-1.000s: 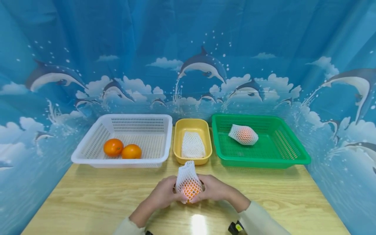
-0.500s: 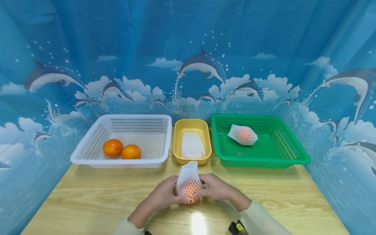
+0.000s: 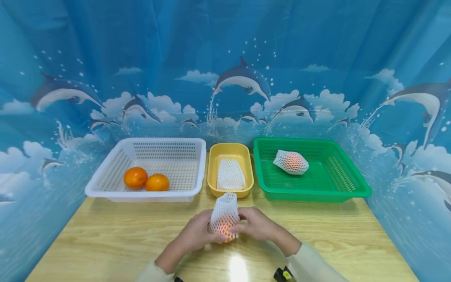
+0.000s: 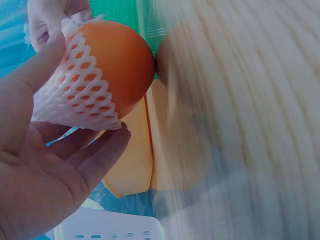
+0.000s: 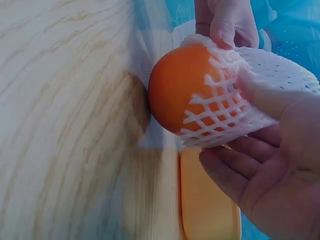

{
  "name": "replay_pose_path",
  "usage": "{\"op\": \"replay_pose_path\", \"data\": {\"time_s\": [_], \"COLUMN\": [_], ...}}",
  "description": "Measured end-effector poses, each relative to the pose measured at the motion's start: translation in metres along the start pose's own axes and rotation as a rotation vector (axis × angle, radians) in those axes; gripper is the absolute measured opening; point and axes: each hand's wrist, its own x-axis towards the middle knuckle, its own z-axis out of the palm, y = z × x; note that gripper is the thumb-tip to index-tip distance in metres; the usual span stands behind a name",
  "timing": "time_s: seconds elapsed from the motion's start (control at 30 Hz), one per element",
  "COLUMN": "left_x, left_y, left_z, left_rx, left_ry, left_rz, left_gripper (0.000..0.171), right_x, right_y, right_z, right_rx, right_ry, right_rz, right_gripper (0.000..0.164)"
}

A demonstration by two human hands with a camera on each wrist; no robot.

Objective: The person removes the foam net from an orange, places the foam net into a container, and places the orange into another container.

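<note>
In the head view a white foam net sleeve (image 3: 224, 207) stands partly over an orange (image 4: 127, 65) at the table's front middle. The sleeve's upper end rises loose and narrow above the fruit. My left hand (image 3: 197, 232) grips the sleeve from the left, thumb in front and fingers behind and under its edge. From the right, my right hand (image 3: 258, 225) holds the same sleeve, its thumb pressed on the mesh. Both wrist views show the orange's lower part bare, right at the tabletop (image 5: 65, 120), with the net's open rim around its middle.
A white basket (image 3: 179, 192) with two bare oranges (image 3: 157, 182) stands back left. Behind the hands, a yellow tray (image 3: 213, 172) holds flat foam net (image 3: 231, 174). The green basket (image 3: 317, 194) at back right contains a net-wrapped fruit (image 3: 294, 162). A dolphin-print curtain (image 3: 225, 58) hangs behind.
The right thumb has slid up the mesh. The sleeve and orange have tilted and shifted slightly left since half a second ago. Baskets and their contents stay put.
</note>
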Motion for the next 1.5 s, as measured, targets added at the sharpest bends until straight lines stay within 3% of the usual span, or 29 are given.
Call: {"op": "replay_pose_path", "data": {"time_s": [0.17,0.27,0.6,0.97,1.2,1.37,1.5], "left_x": [-0.0002,-0.0012,-0.0042,-0.0043,-0.003,-0.003,-0.0024], "left_y": [-0.0006,-0.0015,0.0003,-0.0028,-0.0027,-0.0012,-0.0017], "left_z": [-0.0006,-0.0011,-0.0059,-0.005,-0.0006,-0.0003,-0.0012], "left_rx": [0.034,0.056,0.163,0.048,0.03,0.037,0.035], "left_ry": [0.017,0.025,0.072,-0.015,-0.011,-0.013,-0.001], "left_rz": [-0.001,0.007,0.034,0.036,0.085,0.063,0.063], "left_gripper": [0.056,0.052,0.044,0.062,0.073,0.073,0.067], "right_x": [-0.0003,-0.0006,0.0006,-0.0001,-0.0009,-0.0009,0.0], "right_y": [-0.0009,-0.0001,0.0009,0.0016,-0.0027,-0.0058,-0.0042], "right_z": [0.0031,0.0059,0.0087,0.0043,0.0011,-0.0005,0.0009], "right_rx": [0.039,0.024,-0.006,-0.053,-0.052,-0.025,-0.004], "right_ry": [-0.06,-0.066,-0.026,0.008,0.056,0.09,0.067], "right_rz": [0.009,0.013,0.009,0.041,0.048,0.018,0.037], "right_gripper": [0.067,0.071,0.065,0.052,0.041,0.03,0.041]}}
